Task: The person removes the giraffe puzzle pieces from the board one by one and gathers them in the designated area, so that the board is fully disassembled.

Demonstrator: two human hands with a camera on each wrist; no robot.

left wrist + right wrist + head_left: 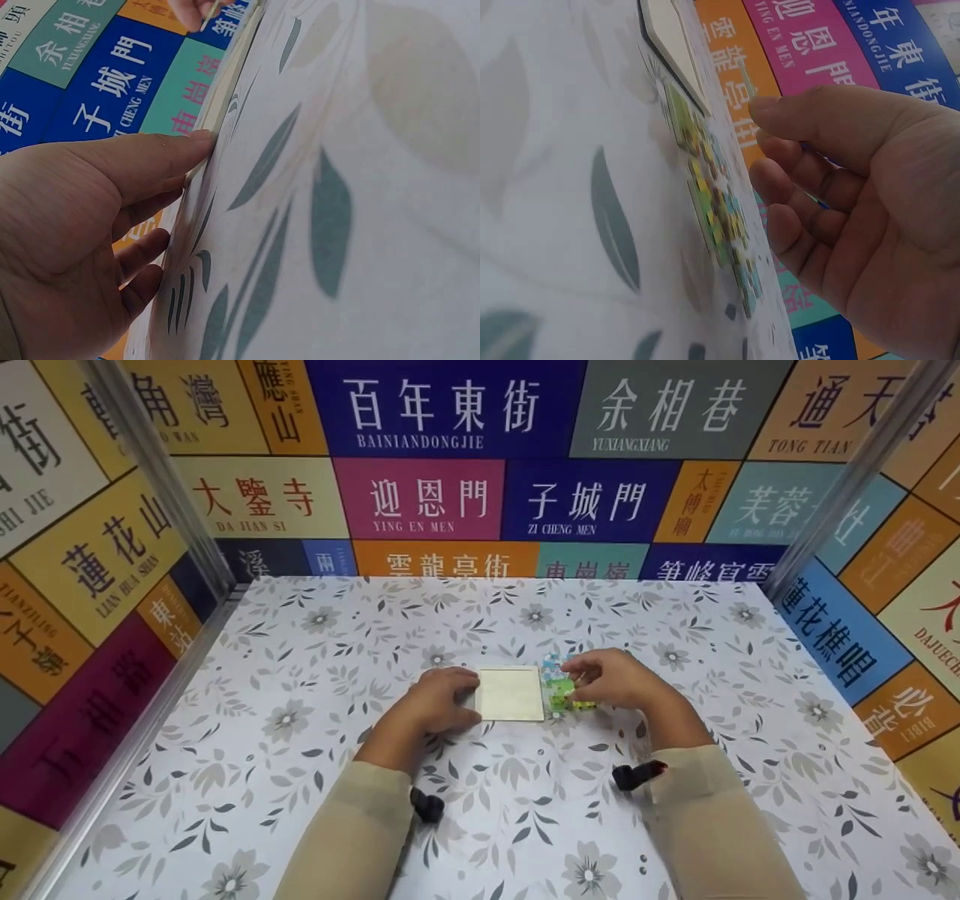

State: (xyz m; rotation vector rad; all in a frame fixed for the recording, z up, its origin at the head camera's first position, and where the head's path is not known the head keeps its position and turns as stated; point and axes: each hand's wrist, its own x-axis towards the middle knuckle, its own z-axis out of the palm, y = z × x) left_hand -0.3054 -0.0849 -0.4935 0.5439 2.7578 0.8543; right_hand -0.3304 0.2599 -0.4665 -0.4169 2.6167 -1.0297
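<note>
A square, cream-coloured puzzle tray (511, 694) with a thin raised rim lies flat on the table, its inside bare. My left hand (437, 701) holds it at the left edge, thumb near the lower corner and bent fingers higher up. To the right of the tray, my right hand (616, 681) hovers over colourful jigsaw pieces (559, 694) in green, blue and yellow. Between that thumb and fingers is a thin jigsaw piece (747, 81), seen edge-on, its picture not visible. The loose pieces (718, 214) lie flat, close to the tray.
A white cloth with grey flowers and leaves covers the table (300, 810). Panels with coloured street-name signs (442, 416) stand behind and at both sides, with metal posts (161, 472) at the corners. A small black camera sits at each wrist.
</note>
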